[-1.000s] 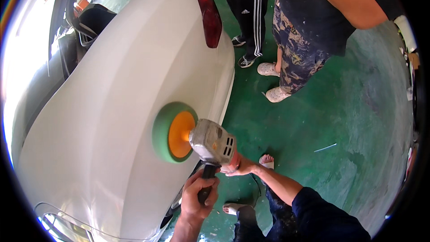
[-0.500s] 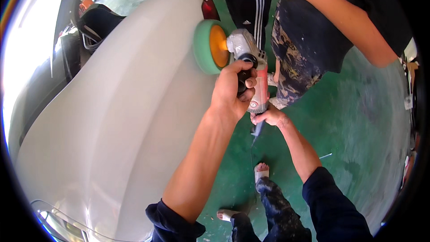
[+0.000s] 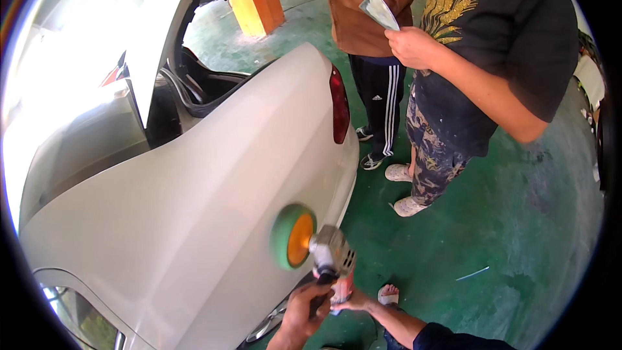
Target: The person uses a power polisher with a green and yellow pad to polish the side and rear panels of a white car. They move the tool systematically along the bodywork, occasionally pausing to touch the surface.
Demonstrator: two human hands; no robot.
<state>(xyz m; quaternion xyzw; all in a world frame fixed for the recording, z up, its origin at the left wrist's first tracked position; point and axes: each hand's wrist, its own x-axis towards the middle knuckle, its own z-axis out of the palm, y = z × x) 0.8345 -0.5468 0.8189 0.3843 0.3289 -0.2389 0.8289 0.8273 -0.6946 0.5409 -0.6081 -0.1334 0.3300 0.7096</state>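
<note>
A polishing machine [image 3: 332, 251] with a red and grey body carries a green foam pad [image 3: 283, 240] on an orange backing plate. The pad lies against the side of a white car's rear panel [image 3: 194, 201], its rim blurred. My left hand [image 3: 304, 311] is closed around the black side handle near the machine's head. Behind it, my right hand [image 3: 353, 301] grips the rear of the body, its fingers partly hidden. The car's red tail light [image 3: 338, 105] sits farther off, at the panel's far end.
Two people stand beyond the car's rear corner; one holds a flat pale sheet [image 3: 380, 10]. An orange block [image 3: 257, 10] stands on the green floor [image 3: 447, 240] at the back. A thin pale stick [image 3: 472, 273] lies at right. The car's wheel [image 3: 267, 325] is low in view.
The view has shifted, showing more of the car's rear and both people. The polisher now sits lower in view, lower on the panel and farther from the tail light, still in both hands.
</note>
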